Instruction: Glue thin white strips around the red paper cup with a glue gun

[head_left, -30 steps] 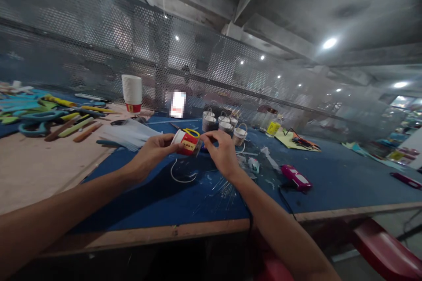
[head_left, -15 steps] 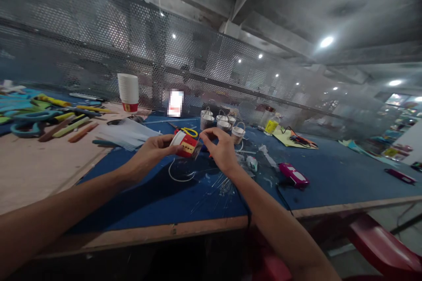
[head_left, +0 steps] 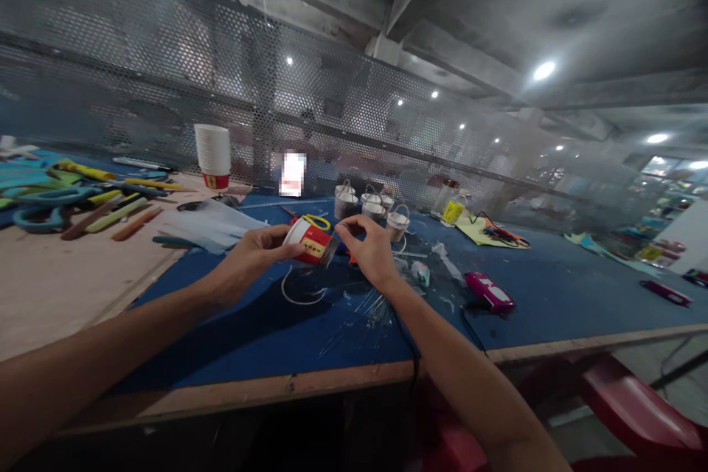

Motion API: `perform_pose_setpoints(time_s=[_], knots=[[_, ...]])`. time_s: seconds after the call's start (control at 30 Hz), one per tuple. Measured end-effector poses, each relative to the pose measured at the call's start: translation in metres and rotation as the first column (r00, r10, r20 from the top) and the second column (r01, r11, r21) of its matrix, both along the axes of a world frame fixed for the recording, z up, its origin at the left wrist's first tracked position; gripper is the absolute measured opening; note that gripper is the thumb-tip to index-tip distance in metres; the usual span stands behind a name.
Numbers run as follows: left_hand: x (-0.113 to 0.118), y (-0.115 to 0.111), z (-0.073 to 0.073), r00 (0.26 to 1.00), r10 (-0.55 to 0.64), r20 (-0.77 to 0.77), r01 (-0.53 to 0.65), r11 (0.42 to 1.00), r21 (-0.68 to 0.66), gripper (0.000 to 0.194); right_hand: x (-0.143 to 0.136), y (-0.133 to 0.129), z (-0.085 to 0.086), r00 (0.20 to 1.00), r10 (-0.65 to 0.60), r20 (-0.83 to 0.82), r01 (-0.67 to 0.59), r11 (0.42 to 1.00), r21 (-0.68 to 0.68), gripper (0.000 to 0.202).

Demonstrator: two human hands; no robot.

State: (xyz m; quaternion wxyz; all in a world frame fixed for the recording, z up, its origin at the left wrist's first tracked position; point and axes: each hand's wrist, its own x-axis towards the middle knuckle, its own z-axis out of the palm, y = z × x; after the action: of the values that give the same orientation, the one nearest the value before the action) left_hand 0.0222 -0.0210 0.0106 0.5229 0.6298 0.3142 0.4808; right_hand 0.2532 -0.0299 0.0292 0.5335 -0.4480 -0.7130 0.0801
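My left hand grips a red and white paper cup, which lies tilted on its side above the blue table. Just right of the cup's greyish end, the fingers of my right hand are pinched together; whatever they hold, if anything, is too small to make out. Behind the cup lie scissors with yellow handles. A white cord loop rests on the table below the cup. Thin wire-like strands are scattered under my right hand.
Small covered cups with loop handles stand behind my right hand. A stack of paper cups is at the back left, near scissors with teal handles and clay-coloured sticks. To the right lies a magenta device with a cord.
The view has shifted slightly. My right fingertips sit a little farther from the cup's end; my left hand keeps its hold on the cup.
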Motion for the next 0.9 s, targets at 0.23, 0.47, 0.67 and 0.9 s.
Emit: perform_pose_setpoints(time_s=[0.23,0.47,0.67,0.9], knots=[[-0.0006,0.0012,-0.0006,0.999,0.022,-0.028,-0.021,0.999,0.035,0.026,0.0011,0.0027,-0.0003,0.998,0.028,-0.049,-0.032,0.996,-0.083,0.016],[-0.0016,0.0001,0.0005,1.000,-0.015,-0.021,0.015,0.999,0.033,0.026,0.0028,0.0039,0.0008,0.997,0.052,-0.056,-0.059,0.990,-0.132,0.018],[-0.0022,-0.0020,0.0023,0.999,-0.041,-0.017,0.041,0.999,0.030,0.024,0.0041,0.0057,0.0000,0.997,0.059,-0.055,-0.067,0.985,-0.157,0.020],[-0.0025,-0.0006,0.0019,0.998,-0.055,-0.035,0.056,0.998,0.037,0.024,0.0053,0.0067,-0.0005,0.995,0.077,-0.066,-0.090,0.971,-0.221,0.020]])
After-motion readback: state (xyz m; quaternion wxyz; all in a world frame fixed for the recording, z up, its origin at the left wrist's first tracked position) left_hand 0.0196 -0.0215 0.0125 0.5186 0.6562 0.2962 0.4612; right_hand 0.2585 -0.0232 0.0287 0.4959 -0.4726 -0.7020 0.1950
